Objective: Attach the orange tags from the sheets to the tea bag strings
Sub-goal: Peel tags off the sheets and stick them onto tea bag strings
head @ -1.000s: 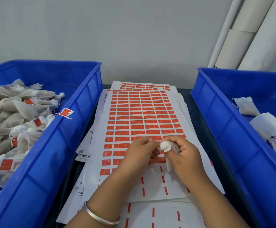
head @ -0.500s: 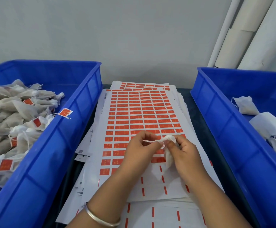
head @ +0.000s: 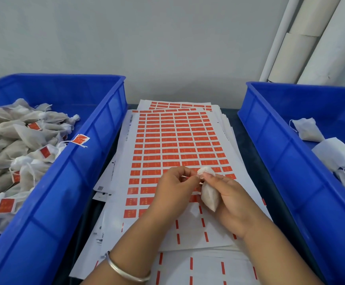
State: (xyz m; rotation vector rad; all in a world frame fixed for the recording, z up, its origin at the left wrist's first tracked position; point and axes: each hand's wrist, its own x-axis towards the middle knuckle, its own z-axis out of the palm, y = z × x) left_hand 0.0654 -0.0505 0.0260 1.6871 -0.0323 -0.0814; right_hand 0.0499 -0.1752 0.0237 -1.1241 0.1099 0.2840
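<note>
**String drawn out for tagging**

Since a moment ago the bag has tipped upright and the left hand has pulled back slightly. Largest first: the left bin (head: 50,202) holds tagged bags, the right bin (head: 291,161) untagged ones. At lower centre, over the sheets (head: 177,145), the right hand (head: 229,200) grips the bag (head: 208,194); left hand (head: 173,192) fingers pinch its string (head: 190,177) taut, probably to receive a tag. Nothing blocks the sheets.
</note>
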